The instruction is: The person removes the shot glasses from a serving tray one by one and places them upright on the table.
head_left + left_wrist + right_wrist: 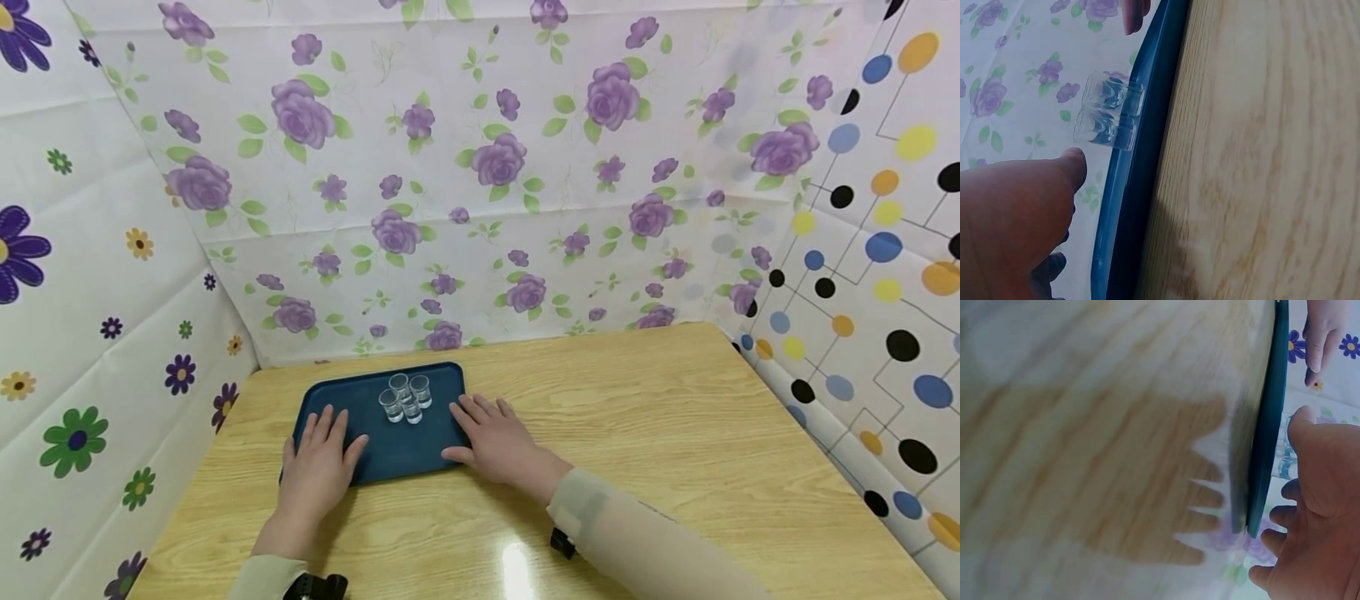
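Observation:
A dark blue rectangular tray (397,458) lies on the table's far left part. Several small clear shot glasses (412,410) stand upright in a tight cluster on it, right of its middle; they seem to hold clear liquid. Over the tray's left end is my left hand (318,467), fingers stretched and a little spread. My right hand (498,442) is at the tray's right edge, fingers spread, thumb pointing inward over the rim. In the right wrist view that hand (1329,506) appears raised, its shadow on the wood. Neither hand holds anything; contact with the rim cannot be made out.
The wooden table (637,433) stretches to the right of the tray. A rose-patterned cloth (465,225) hangs behind it. A flower-print cloth (97,333) stands at the left, a dotted one (885,275) at the right.

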`<state>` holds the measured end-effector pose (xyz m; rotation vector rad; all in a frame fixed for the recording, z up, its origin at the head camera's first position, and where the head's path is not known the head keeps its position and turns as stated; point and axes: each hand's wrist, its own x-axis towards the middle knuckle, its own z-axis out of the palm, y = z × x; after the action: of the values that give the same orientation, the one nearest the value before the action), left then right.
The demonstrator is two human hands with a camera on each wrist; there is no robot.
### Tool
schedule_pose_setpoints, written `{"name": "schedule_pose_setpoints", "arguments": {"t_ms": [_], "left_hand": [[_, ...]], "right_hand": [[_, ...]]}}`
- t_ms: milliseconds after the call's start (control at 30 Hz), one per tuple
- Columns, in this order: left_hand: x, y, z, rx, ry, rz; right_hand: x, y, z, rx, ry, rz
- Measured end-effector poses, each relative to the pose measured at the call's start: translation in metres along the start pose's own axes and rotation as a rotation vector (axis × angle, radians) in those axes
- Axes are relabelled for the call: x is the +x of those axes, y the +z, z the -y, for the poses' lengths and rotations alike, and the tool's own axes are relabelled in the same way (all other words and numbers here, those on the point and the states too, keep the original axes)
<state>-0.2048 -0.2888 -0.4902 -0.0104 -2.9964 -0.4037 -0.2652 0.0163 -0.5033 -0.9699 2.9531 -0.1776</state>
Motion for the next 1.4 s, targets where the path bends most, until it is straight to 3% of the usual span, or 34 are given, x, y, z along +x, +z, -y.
{"name": "schedule_pose_setpoints", "arguments": {"t_ms": [700, 1400], "left_hand": [[0.007, -0.002, 0.020, -0.028, -0.069, 0.061], [0.005, 0.005, 0.032, -0.010, -0.062, 0.075]], "right_hand": [[0.011, 0.007, 0.003, -0.012, 0.018, 0.032], [0.009, 0.004, 0.001, 0.008, 0.040, 0.056]]}}
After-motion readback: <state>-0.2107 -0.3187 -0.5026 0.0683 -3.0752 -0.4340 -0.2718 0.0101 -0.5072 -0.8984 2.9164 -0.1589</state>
